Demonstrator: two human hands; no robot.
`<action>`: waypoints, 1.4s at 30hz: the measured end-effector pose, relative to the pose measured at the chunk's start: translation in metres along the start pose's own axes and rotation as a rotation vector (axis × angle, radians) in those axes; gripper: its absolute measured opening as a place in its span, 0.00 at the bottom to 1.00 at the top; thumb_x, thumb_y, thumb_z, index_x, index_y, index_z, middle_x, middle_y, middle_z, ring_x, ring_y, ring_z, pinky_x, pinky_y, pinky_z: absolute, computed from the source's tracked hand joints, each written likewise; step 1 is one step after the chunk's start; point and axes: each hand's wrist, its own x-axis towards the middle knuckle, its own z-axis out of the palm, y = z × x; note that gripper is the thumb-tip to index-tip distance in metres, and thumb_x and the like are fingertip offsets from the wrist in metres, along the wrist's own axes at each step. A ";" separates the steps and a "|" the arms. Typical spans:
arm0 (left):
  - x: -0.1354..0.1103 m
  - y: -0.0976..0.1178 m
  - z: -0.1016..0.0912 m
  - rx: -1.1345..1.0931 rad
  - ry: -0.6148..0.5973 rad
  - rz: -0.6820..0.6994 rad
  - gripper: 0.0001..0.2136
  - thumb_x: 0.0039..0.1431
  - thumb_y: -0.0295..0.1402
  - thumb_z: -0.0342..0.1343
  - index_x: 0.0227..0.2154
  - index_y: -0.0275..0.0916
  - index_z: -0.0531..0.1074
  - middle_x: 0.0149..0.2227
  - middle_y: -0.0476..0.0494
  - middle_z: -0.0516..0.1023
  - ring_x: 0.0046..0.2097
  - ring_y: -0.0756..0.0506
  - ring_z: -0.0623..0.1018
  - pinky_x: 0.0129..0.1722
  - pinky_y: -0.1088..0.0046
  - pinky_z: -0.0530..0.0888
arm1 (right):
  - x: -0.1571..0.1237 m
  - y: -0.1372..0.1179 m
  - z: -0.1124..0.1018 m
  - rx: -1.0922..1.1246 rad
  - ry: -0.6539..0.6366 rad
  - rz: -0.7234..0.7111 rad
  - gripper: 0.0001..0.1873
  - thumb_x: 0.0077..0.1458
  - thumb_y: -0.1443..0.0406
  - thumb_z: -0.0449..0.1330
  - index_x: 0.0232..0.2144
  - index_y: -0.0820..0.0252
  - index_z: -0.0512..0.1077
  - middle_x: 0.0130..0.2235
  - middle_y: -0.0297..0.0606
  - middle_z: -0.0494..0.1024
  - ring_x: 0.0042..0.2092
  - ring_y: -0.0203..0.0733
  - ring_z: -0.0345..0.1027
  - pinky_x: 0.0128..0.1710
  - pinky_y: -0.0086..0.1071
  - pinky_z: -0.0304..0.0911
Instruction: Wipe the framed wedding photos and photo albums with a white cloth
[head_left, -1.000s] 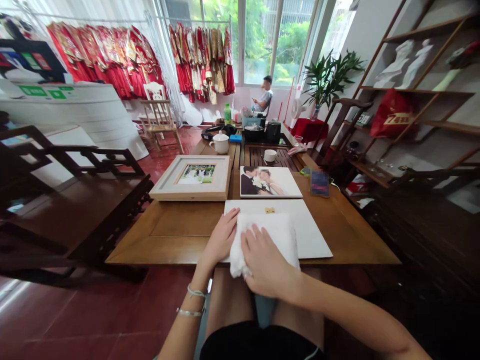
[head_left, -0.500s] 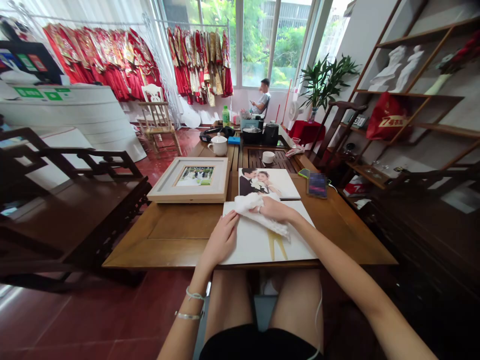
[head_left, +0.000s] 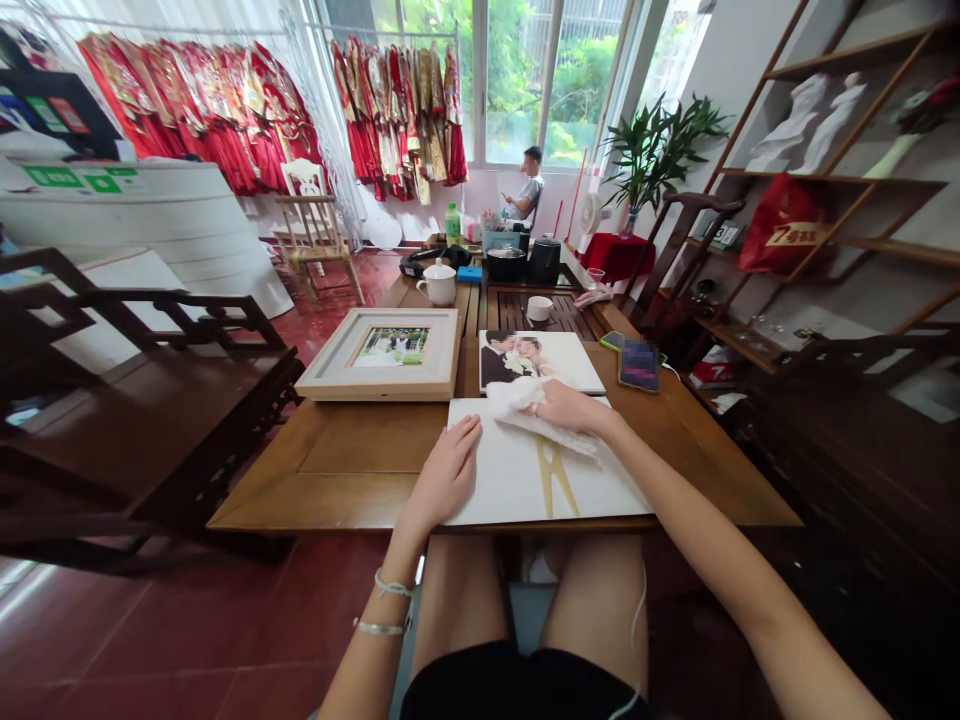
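A white board (head_left: 502, 485) with a tan, forked printed shape lies flat at the table's near edge. My left hand (head_left: 450, 468) rests open on the board's left side, fingers stretched forward. In my right hand (head_left: 566, 407) is a crumpled white cloth (head_left: 517, 398), pressed on the board's upper part and covering some of it. Just beyond the cloth lies a photo panel (head_left: 577, 365) of a couple. To the left sits a pale wooden picture frame (head_left: 315, 383) holding a smaller outdoor photo.
On the wooden table (head_left: 322, 490) are a lidded white mug (head_left: 439, 285), a small white cup (head_left: 539, 309) and a phone (head_left: 639, 365). Dark wooden chairs (head_left: 217, 400) flank the left side. A seated person (head_left: 525, 190) is by the window.
My right hand has slid the cloth to the right across the board, showing more of the tan shape. My left hand stays at the left side, apart from the cloth.
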 end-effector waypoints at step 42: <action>0.000 -0.002 0.002 -0.008 -0.003 0.006 0.21 0.65 0.29 0.39 0.59 0.39 0.63 0.64 0.38 0.62 0.66 0.41 0.59 0.66 0.50 0.54 | -0.154 0.001 0.007 -0.315 -0.171 -0.016 0.50 0.42 0.72 0.54 0.67 0.55 0.44 0.69 0.38 0.41 0.69 0.50 0.30 0.66 0.55 0.32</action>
